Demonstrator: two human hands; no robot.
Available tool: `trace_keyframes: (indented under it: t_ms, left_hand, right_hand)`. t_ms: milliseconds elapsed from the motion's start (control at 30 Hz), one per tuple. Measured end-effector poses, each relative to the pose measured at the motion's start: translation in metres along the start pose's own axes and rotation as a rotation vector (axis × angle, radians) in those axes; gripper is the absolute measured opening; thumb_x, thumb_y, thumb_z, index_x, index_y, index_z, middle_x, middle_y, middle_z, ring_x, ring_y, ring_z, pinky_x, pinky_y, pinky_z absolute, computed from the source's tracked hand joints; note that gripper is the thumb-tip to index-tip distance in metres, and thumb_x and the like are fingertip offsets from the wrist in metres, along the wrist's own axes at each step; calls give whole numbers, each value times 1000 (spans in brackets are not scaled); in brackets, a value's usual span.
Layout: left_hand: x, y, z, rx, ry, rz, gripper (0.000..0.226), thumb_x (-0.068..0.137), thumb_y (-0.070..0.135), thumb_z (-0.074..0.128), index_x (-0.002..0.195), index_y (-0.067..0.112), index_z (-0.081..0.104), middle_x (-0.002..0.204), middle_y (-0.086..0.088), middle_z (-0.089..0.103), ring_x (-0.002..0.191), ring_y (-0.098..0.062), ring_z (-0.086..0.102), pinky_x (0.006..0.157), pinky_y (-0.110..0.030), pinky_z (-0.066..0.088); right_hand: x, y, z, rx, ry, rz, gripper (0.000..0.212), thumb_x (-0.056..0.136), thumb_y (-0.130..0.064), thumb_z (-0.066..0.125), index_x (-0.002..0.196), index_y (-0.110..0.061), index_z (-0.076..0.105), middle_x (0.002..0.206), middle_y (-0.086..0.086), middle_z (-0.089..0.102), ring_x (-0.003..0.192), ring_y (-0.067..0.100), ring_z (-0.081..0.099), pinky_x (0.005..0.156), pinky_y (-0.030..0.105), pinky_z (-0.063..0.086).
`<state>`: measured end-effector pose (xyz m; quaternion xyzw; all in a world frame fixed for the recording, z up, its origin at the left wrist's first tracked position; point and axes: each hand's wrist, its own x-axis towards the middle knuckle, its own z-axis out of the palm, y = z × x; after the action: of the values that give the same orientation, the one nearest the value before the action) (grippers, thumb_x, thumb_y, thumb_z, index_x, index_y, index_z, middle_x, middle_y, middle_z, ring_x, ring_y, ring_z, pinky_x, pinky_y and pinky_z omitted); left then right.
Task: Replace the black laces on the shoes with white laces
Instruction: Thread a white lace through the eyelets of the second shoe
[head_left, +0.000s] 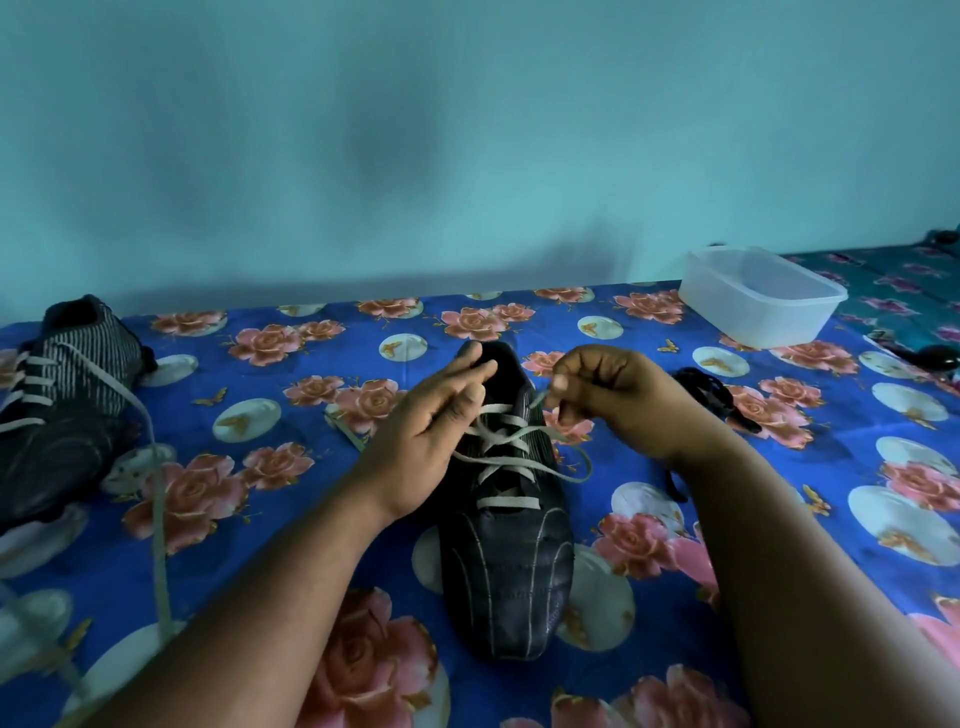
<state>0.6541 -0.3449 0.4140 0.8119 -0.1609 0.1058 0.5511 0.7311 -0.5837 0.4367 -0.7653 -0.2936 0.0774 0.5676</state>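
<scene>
I see right hand (618, 395) pinching white lace (537, 401) end to thread upper eyelets | left hand (434, 415) spread, steadying shoe (511, 525) | black lace (711, 395) discarded beside.

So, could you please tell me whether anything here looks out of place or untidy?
Mildly, yes. The left shoe has a long white lace end trailing loose across the floral cloth toward the near edge, untied. A bundle of black laces lies discarded right of the middle shoe. Nothing looks spilled or damaged.
</scene>
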Motion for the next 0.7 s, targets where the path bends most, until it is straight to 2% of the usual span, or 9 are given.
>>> trace_keyframes:
  t_ms: [67,167,233,300,333,400,500,600,700]
  left_hand:
    - [-3,-1,-1,64,-37,15,46,102,40,43,142,22,56,160,11,39,148,7,26,121,-17,23]
    - [-3,0,-3,0,-45,3,41,102,37,41,136,24,60,159,9,40,147,8,28,117,-12,24]
    - [-3,1,-4,-91,-39,-15,39,102,36,42,134,23,61,160,9,39,147,6,29,117,-14,29]
    - [-3,-2,-4,-82,49,2,34,103,33,48,131,23,62,156,4,44,145,4,34,114,-15,33]
    - [-2,-3,-4,-7,131,21,28,104,33,52,127,23,64,147,2,52,139,4,42,110,-16,37]
    - [0,-7,-7,41,246,-17,16,103,33,57,111,23,66,114,3,64,107,1,59,93,-23,46]
    - [-3,-7,-13,-7,169,-176,29,94,47,59,98,18,65,90,-8,66,81,-6,58,78,-33,50]
    - [-6,-6,-17,-18,116,-185,39,90,53,59,95,16,68,95,-17,68,85,-15,61,84,-47,53]
    - [-5,-5,-19,-42,98,-157,31,89,49,62,91,20,71,92,-13,70,85,-13,63,82,-37,53]
  right_hand:
    - [-1,0,-8,75,125,58,16,104,-17,57,95,-5,63,81,0,73,70,17,62,69,25,54]
    - [2,13,-24,139,467,169,16,107,-21,52,98,-10,61,86,1,74,67,18,60,63,34,54]
    - [3,23,-39,30,752,300,18,108,-23,49,104,-11,62,95,8,74,73,25,64,65,39,53]
    - [1,31,-48,-241,897,400,20,106,-25,48,111,-10,61,102,9,72,92,30,67,69,36,49]
    - [0,32,-47,-385,896,414,22,105,-29,50,113,-11,59,107,8,69,105,33,62,76,39,48]
    - [0,26,-37,-599,774,297,34,98,-49,58,117,-21,57,121,1,60,124,31,48,98,49,41]
    - [3,10,-15,-506,326,-105,44,84,-69,63,110,-34,66,117,-17,63,120,21,53,101,49,42]
    - [2,2,3,-472,39,-268,27,86,-52,75,92,-26,74,97,-12,71,101,15,65,96,40,47]
    - [-1,-2,2,-353,2,-194,10,88,-26,78,86,-17,74,89,-5,72,89,7,66,85,18,47]
